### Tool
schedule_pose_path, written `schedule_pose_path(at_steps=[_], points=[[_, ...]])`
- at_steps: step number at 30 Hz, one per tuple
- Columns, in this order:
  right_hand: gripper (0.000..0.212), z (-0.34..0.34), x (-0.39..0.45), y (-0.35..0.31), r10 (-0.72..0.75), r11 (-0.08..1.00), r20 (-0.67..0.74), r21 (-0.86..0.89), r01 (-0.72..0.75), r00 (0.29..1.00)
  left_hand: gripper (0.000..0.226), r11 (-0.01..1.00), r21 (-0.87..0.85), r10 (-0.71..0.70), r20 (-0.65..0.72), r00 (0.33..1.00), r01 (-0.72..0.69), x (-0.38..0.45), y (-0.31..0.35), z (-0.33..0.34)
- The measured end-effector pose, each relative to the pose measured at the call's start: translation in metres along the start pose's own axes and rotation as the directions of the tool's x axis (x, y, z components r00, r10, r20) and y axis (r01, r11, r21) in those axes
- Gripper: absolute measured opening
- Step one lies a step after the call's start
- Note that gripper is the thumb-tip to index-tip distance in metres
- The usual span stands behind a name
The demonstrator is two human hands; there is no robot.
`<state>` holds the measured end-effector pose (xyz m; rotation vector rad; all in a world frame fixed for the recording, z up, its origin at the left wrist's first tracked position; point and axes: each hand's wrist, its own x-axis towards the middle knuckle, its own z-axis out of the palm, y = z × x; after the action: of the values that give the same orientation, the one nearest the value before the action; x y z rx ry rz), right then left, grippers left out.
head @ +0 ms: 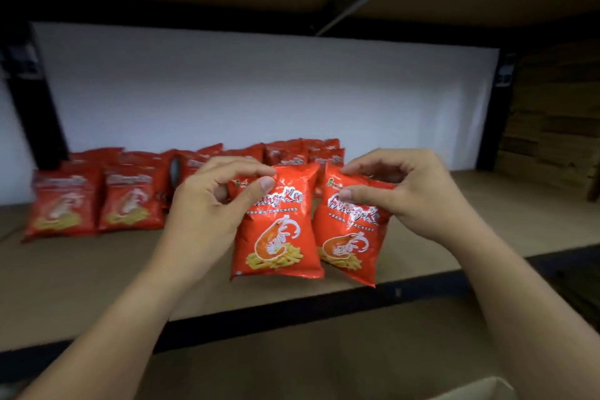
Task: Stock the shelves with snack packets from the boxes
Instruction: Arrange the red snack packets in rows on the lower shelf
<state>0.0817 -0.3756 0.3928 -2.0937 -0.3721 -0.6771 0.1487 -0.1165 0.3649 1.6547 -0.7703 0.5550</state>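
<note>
Two red prawn cracker packets hang upright over the front of the brown shelf board (97,282). My left hand (214,204) pinches the top corner of the left packet (276,237). My right hand (402,195) pinches the top of the right packet (350,243), which tilts slightly. Both packets' lower edges sit close to the shelf's front edge; I cannot tell whether they touch the board. Behind them stand rows of several identical red packets (130,201), from the left side to the middle of the shelf.
A white back panel (259,91) closes the shelf behind the packets. Black uprights (500,107) frame both sides and a black rail (324,305) runs along the front. Another shelf board is overhead. A cardboard box corner (480,390) shows at the bottom right.
</note>
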Motion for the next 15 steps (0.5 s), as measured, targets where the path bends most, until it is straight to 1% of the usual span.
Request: schedule_pose_path(at_steps=[4,6,7,9,11,13,15], points=[[0.035,0.064,0.045,-0.002,-0.017,0.995,0.067,0.103,0.01,0.998,0.014,0.995,0.095,-0.034,-0.106,0.994,0.044,0.01,-0.034,-0.061],[0.035,0.092,0.066,-0.002,-0.04,0.995,0.102,0.098,0.03,0.994,0.013,0.989,0.119,-0.064,-0.161,0.985,0.084,0.018,-0.056,-0.082],[0.034,0.105,0.077,-0.001,-0.05,0.995,0.124,0.087,0.039,0.991,0.012,0.983,0.162,-0.056,-0.189,0.98,0.087,0.024,-0.068,-0.09],[0.032,0.126,0.097,0.002,-0.054,0.997,0.182,0.067,0.043,0.982,0.011,0.957,0.275,-0.031,-0.215,0.976,0.091,0.036,-0.089,-0.1],[0.032,0.141,0.116,0.005,-0.071,0.997,0.218,0.049,0.062,0.973,0.01,0.937,0.339,-0.006,-0.234,0.972,0.087,0.048,-0.105,-0.102],[0.032,0.153,0.132,0.011,-0.082,0.997,0.226,0.031,0.077,0.971,0.011,0.925,0.372,0.021,-0.254,0.967,0.077,0.059,-0.118,-0.099],[0.034,0.163,0.149,0.021,-0.084,0.996,0.221,-0.013,0.089,0.972,0.012,0.922,0.363,-0.032,-0.285,0.958,0.138,0.07,-0.132,-0.093]])
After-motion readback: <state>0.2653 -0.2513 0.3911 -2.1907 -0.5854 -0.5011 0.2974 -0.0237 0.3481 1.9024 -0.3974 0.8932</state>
